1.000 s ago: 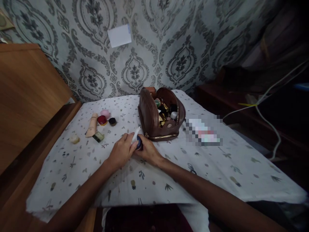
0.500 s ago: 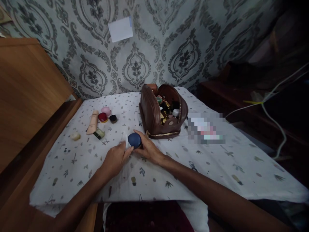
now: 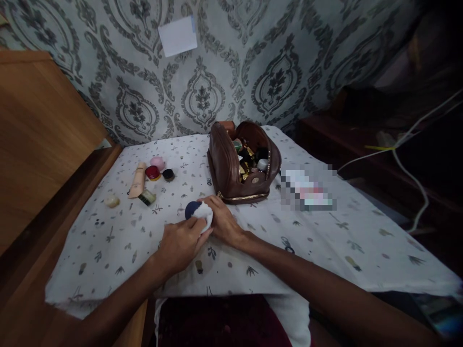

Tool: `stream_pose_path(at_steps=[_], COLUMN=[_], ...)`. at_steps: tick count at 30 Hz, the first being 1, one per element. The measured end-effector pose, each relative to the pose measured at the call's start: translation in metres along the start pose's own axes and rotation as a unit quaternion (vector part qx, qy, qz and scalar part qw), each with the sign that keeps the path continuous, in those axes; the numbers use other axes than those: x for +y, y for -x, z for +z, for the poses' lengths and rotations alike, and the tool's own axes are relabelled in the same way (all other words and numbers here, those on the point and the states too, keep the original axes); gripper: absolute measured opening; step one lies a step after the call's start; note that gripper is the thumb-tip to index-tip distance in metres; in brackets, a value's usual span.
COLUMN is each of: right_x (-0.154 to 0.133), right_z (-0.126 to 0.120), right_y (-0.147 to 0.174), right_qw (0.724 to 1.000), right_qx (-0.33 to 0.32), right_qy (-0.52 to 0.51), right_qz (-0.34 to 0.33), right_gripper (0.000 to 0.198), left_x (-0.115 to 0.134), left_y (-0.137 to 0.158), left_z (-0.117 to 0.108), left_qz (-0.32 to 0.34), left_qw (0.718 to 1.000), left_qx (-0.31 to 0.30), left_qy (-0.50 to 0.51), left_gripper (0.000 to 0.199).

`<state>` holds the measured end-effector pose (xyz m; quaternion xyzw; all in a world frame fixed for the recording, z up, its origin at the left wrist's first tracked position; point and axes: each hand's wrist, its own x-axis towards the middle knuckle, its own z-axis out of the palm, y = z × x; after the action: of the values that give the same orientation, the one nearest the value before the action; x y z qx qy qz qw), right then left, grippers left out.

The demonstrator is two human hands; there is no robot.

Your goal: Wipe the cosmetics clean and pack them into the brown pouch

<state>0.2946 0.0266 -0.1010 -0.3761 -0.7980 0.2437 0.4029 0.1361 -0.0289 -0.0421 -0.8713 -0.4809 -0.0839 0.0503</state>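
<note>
A round dark blue container (image 3: 191,209) is gripped in my right hand (image 3: 224,222), just in front of the bag. My left hand (image 3: 184,241) pinches a white wipe or tissue (image 3: 204,215) and presses it over the top of the container, covering its right side. Behind my hands stands a brown leather toiletry bag (image 3: 227,166), unzipped, with many small jars and gold-coloured items inside. To the left on the cloth lie a beige tube (image 3: 138,180), a red jar (image 3: 153,173), a small black jar (image 3: 168,174), a pink rounded item (image 3: 157,163) and a small greenish box-shaped item (image 3: 147,197).
A cream-coloured rounded item (image 3: 112,201) lies at the table's left. The table bears a white patterned cloth (image 3: 253,255). A blurred-out item (image 3: 309,189) lies right of the bag. A wooden panel (image 3: 47,115) rises at left; a white cable (image 3: 415,202) hangs at right.
My left hand has moved the white wipe from the container's left side onto its top and right side. The view has shifted slightly.
</note>
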Motion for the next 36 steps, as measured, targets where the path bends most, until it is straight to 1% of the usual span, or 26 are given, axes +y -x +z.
stream_pose_path(at_steps=[2,5,7,9,12,15,16,19,20,21,22,25,27,29,30,33,35,36], right_x=[0.000,0.002,0.002,0.003,0.005,0.007,0.008,0.009,0.008,0.006,0.003,-0.009,-0.018,-0.026,-0.029,-0.032,-0.029,-0.027], right_z=[0.002,0.004,0.003,0.001,-0.001,0.001,0.002,0.007,0.007,0.007,0.006,-0.001,-0.007,-0.012,-0.015,-0.018,-0.018,-0.017], right_y=[0.001,0.001,0.000,-0.001,-0.001,0.000,0.000,-0.001,-0.002,-0.002,-0.003,-0.002,0.001,0.005,0.007,0.013,0.017,0.020], right_qw=[1.000,0.999,0.999,0.999,0.998,0.994,0.992,0.991,0.994,0.996,0.998,0.993,0.990,0.991,0.992,0.996,0.998,0.999], right_qx=[-0.004,-0.008,-0.013,-0.015,-0.022,-0.039,-0.045,-0.057,-0.056,-0.055,-0.057,-0.091,-0.110,-0.101,-0.091,-0.062,-0.044,-0.033], right_qy=[0.007,0.014,0.006,-0.012,-0.042,-0.071,-0.083,-0.085,-0.064,-0.033,0.001,0.070,0.083,0.083,0.079,0.058,0.036,0.025], right_qz=[-0.020,-0.032,-0.034,-0.034,-0.047,-0.079,-0.088,-0.086,-0.074,-0.058,-0.040,0.005,0.023,0.030,0.027,0.014,0.008,0.007], right_gripper=[0.035,0.032,0.037,0.042,0.053,0.059,0.059,0.062,0.064,0.066,0.067,0.069,0.076,0.081,0.079,0.058,0.048,0.046], left_x=[0.002,-0.004,-0.015,-0.029,-0.050,-0.061,-0.063,-0.062,-0.061,-0.060,-0.059,-0.054,-0.048,-0.042,-0.040,-0.037,-0.041,-0.043], left_y=[-0.007,-0.021,-0.030,-0.036,-0.039,-0.031,-0.026,-0.011,-0.007,-0.003,0.000,0.003,0.004,0.003,0.003,0.002,0.001,0.001], left_z=[-0.005,-0.013,-0.016,-0.015,-0.006,0.006,0.009,0.012,0.011,0.009,0.007,0.002,0.000,-0.001,-0.001,-0.001,0.000,0.000], left_qz=[-0.013,-0.067,-0.104,-0.125,-0.141,-0.158,-0.175,-0.240,-0.251,-0.250,-0.242,-0.187,-0.153,-0.136,-0.133,-0.126,-0.117,-0.111], left_qw=[1.000,0.997,0.992,0.980,0.939,0.900,0.881,0.804,0.793,0.798,0.815,0.886,0.915,0.929,0.934,0.948,0.952,0.951], left_qx=[0.004,-0.004,-0.010,-0.007,-0.012,-0.051,-0.062,-0.066,-0.060,-0.052,-0.043,0.004,0.027,0.023,0.018,0.023,0.056,0.076], left_qy=[0.002,0.022,0.066,0.154,0.314,0.403,0.435,0.540,0.553,0.545,0.524,0.424,0.371,0.343,0.330,0.291,0.277,0.278], left_gripper=[0.028,0.026,0.026,0.028,0.030,0.035,0.037,0.039,0.039,0.038,0.035,0.025,0.021,0.021,0.022,0.027,0.031,0.031])
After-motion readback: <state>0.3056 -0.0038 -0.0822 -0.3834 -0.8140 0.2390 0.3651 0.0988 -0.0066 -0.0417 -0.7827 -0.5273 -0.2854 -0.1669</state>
